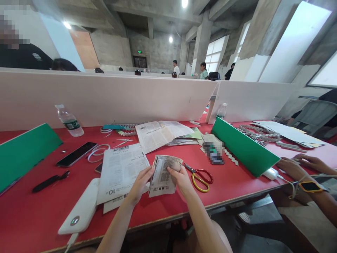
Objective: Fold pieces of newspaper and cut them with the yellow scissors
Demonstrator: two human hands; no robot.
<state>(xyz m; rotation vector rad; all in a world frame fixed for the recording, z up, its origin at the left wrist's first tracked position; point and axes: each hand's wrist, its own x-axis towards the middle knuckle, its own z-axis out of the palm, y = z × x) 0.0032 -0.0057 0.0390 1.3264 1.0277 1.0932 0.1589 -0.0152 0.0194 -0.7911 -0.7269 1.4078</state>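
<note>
Between my two hands is a small stack of folded newspaper, raised just over the red table near its front edge. My left hand is closed on the stack's left edge. On the right side my right hand grips it, thumb lying across the printed top face. Scissors with one red and one yellow handle lie right of my right hand, blades pointing toward it. Left of my left hand are flat newspaper sheets. Farther back, more newspaper lies spread over a pile of papers.
A white power bank, a phone and a black-handled tool lie at left. A water bottle leans near the white partition. Green dividers flank the space. A co-worker's hands rest beyond the right one.
</note>
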